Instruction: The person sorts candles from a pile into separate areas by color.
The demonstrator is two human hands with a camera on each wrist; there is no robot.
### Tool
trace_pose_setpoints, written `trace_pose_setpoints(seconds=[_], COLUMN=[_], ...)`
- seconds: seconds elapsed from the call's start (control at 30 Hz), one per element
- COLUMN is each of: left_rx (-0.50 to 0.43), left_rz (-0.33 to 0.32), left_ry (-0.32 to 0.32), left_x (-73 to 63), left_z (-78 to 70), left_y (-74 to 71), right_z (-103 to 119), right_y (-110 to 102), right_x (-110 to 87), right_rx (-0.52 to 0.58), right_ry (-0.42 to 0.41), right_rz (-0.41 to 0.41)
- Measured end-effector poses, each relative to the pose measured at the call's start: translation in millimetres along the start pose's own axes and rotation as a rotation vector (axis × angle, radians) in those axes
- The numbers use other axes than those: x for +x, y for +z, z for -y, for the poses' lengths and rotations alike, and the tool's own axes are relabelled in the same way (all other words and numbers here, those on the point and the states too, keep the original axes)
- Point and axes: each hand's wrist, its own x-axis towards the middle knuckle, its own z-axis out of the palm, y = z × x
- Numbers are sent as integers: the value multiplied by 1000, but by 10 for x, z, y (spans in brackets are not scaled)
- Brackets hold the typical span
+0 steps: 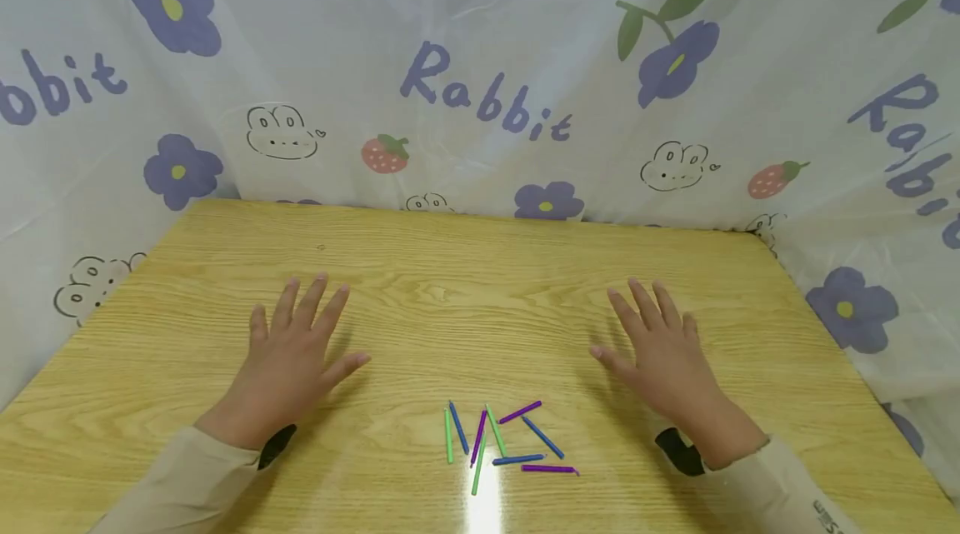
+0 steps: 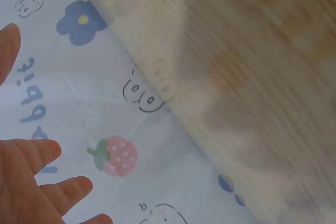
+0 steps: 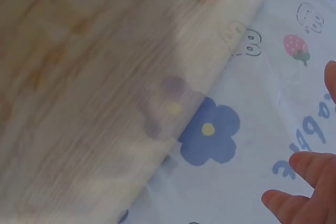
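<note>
Several thin candles, some with a short wick showing, lie loosely scattered at the near middle of the wooden table (image 1: 450,309). Among them are a green candle (image 1: 448,436), a blue candle (image 1: 542,437) and a purple candle (image 1: 549,469); a few cross or touch. To their left is my left hand (image 1: 288,367), palm down with fingers spread, holding nothing. My right hand (image 1: 667,371) mirrors it on the other side, also spread and without anything in it. Both wrist views show only fingertips, tabletop and curtain; the candles are outside them.
A white curtain (image 1: 480,17) printed with flowers, rabbits and strawberries hangs behind the table and along both sides. The table's back edge meets it. Light reflects brightly off the wood just below the candles.
</note>
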Motion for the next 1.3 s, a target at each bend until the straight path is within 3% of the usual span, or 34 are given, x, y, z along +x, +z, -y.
trace_pose_setpoints(seconds=[0.4, 0.73, 0.9, 1.3], left_rx=[31, -91, -174, -557], left_rz=[-49, -104, -115, 74], left_ry=[112, 256, 288, 251], left_x=[85, 162, 178, 230], left_z=[-218, -355, -420, -540], left_y=[84, 143, 134, 178], right_z=[88, 231, 277, 387], right_y=[32, 23, 40, 80], right_x=[-15, -63, -80, -110], right_rx=[20, 16, 28, 62], right_ry=[-63, -130, -164, -215], right_rz=[-3, -27, -44, -99])
